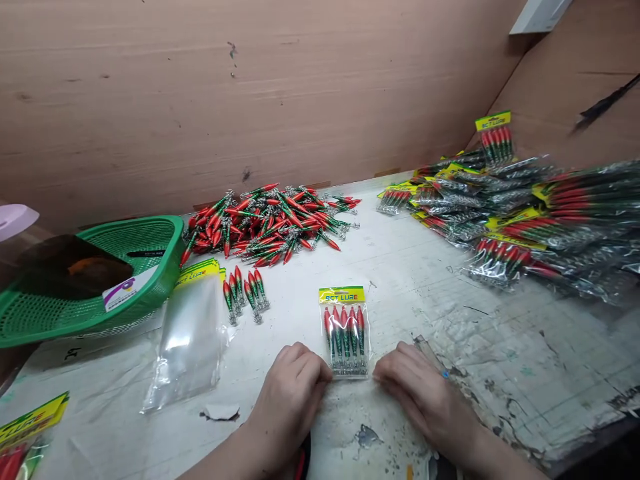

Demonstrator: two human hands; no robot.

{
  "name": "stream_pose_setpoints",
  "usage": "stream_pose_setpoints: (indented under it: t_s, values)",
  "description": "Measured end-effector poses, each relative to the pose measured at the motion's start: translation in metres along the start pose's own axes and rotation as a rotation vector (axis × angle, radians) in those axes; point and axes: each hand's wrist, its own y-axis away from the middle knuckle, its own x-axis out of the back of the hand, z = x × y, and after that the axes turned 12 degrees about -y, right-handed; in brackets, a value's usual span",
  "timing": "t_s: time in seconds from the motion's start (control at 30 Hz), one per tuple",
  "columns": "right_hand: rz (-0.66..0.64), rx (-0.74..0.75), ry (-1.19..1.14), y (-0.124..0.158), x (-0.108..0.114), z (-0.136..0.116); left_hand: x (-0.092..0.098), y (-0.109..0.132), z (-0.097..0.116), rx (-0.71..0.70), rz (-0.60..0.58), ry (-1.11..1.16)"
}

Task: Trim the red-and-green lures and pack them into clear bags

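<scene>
Fingers of both hands are curled in at the bottom edge of a small filled packet (345,331) that lies flat on the worn white table (500,347). The left hand (290,393) presses its curled fingertips against the packet's lower left corner; the right hand (425,393) does the same at the lower right corner. Neither hand lifts it, and whether the fingers pinch the plastic or merely rest on it I cannot tell from where I stand.

That packet is clear plastic with a yellow header card printed in green, and inside sit five lures side by side, red at the top, dark green below, with silvery hooks at the bottom.

Left of it lies a stack of empty bags (187,333) with the same yellow header, and just beside that a small row of loose lures (245,290). Behind them a big heap of lures (270,223) is spread before the wooden wall. A green basket (150,287) stands at the far left, and a pile of finished packets (525,213) fills the right side. Nothing lies between the hands and the packet.

Its long axis runs away from the person: header at the far end, hooks toward the hands.
</scene>
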Motion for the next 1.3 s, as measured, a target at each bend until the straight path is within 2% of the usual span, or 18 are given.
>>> stream_pose_setpoints:
  t_s: [0.17, 0.3, 0.57, 0.8, 0.9, 1.07, 1.13, 1.23, 1.3]
  values:
    - [0.166, -0.32, -0.078, -0.002, -0.013, -0.007, 0.001, -0.009, 0.009, 0.392, -0.241, 0.261]
    - [0.251, -0.419, -0.042, -0.005, -0.023, -0.008, 0.0, -0.016, 0.011, 0.522, -0.285, 0.343]
    - [0.353, -0.5, 0.101, -0.016, -0.04, -0.009, -0.001, -0.028, 0.018, 0.665, -0.346, 0.18]
    - [0.411, -0.481, 0.152, -0.015, -0.044, -0.006, 0.001, -0.042, 0.019, 0.619, -0.4, -0.048]
    - [0.455, -0.448, 0.143, -0.012, -0.039, 0.0, 0.007, -0.043, 0.014, 0.606, -0.396, -0.05]
    - [0.483, -0.356, 0.166, -0.009, -0.04, 0.006, 0.01, -0.043, 0.008, 0.682, -0.347, 0.021]
    - [0.529, -0.374, 0.036, -0.01, -0.049, 0.01, 0.003, -0.044, 0.008, 0.635, -0.307, 0.096]
    - [0.612, -0.43, -0.457, -0.015, -0.062, 0.015, -0.01, -0.045, 0.008, 0.54, -0.193, 0.364]
    - [0.614, -0.438, -0.764, -0.017, -0.063, 0.016, -0.016, -0.041, 0.007, 0.497, -0.171, 0.557]
